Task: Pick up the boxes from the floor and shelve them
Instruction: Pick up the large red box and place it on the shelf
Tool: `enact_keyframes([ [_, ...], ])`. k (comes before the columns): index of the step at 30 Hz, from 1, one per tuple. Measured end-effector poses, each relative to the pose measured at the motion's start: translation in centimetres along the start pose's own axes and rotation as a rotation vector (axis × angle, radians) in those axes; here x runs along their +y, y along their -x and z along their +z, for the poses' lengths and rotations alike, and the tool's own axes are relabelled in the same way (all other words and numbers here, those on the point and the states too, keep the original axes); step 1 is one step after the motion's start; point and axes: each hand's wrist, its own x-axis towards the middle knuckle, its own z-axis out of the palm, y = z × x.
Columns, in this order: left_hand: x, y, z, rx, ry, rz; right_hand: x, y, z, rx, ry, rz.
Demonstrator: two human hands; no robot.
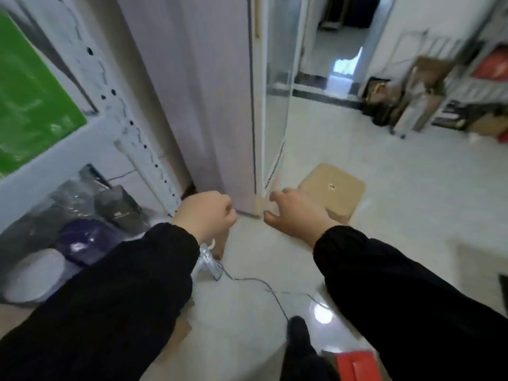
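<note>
I take the tall white cabinet [217,92] as my mark, since it fills the middle of what I see. Left of it stands the white shelf frame [55,152] with a green panel [30,94] on it, and under that shelf lie bags and dark bundles [68,215] on the floor. Well to the right of the cabinet, against the far wall, another rack [481,86] holds red and brown packages, so some shelving looks done, though I cannot say how much.

Just right of the cabinet's foot a flat tan box [332,191] lies on the tiles. A second brown box [220,243] sits below the cabinet's foot, mostly hidden by my left wrist. A red-topped box [357,365] lies well below the cabinet, by my foot. A thin cable [264,287] trails across the floor between them.

My right hand [297,215] hangs in front of the tan box, fingers spread and curved, holding nothing. My left hand [206,215] is before the cabinet's foot, fingers curled into a loose fist, with nothing visible in it.

I judge that at least these three boxes are left to lift, the tan one likely first.
</note>
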Motion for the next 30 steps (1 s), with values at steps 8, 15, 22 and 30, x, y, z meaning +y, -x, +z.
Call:
enact_keyframes([
  [8,17.7,-0.1,12.1,-0.555,0.054,0.308,14.2,19.2,9.3,-0.416,-0.148,0.474],
  [15,30.6,2.5,22.9,-0.968,-0.012,0.376,22.0,32.2,17.9,-0.727,-0.327,0.676],
  [22,39.0,4.3,37.1,-1.091,0.088,0.403,28.1,41.8,29.9,-0.751,-0.483,0.865],
  [30,39.4,5.3,58.7,-1.253,0.017,0.362,29.3,51.1,49.8,-0.692,-0.654,1.259],
])
